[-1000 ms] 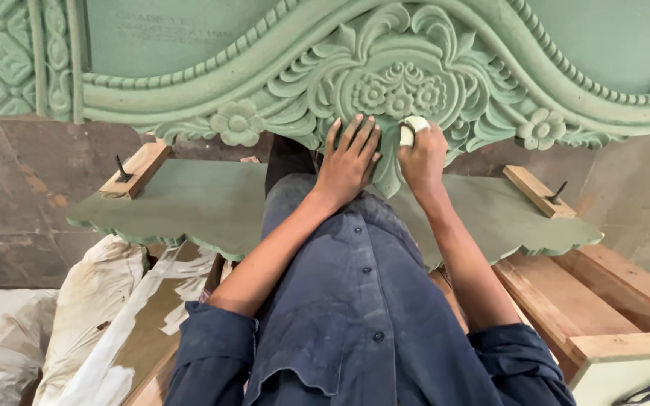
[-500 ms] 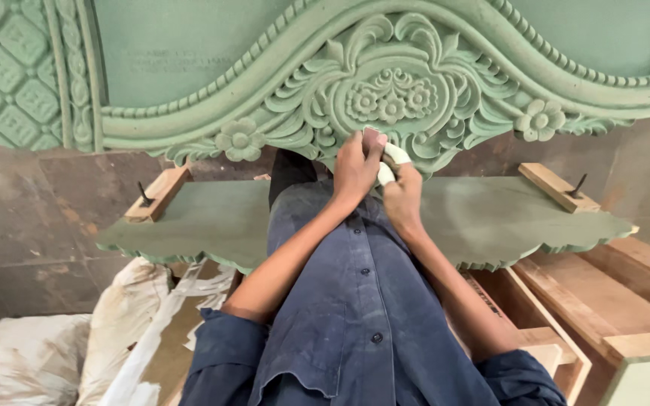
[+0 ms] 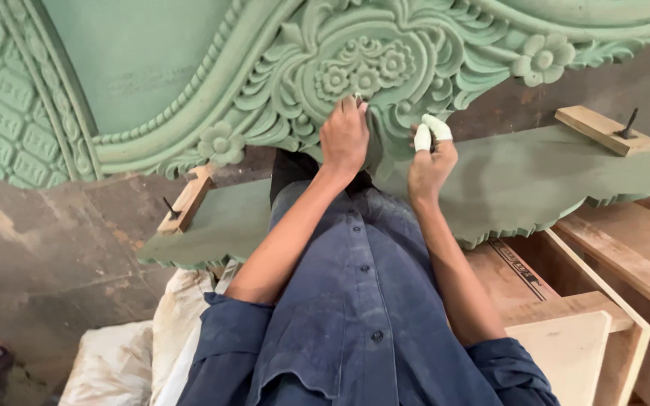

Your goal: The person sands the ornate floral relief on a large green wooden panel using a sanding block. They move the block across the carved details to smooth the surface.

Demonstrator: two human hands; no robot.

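Left hand (image 3: 344, 139): fingers curled, tips pressed onto green carved panel (image 3: 385, 68) at its lower centre, what they pinch unclear; right hand (image 3: 430, 162): white-wrapped fingertips (image 3: 429, 134) closed together, touching the carving's lower edge.

The left hand (image 3: 344, 139) covers whatever its fingertips pinch against the carved green panel (image 3: 385, 68); the item is too small to tell. The panel runs off the top and both side edges. The right hand (image 3: 430, 162) hides its palm side, so its white-wrapped fingers (image 3: 432, 131) may hold something unseen. The person's torso hides the green shelf board's (image 3: 551, 180) middle.
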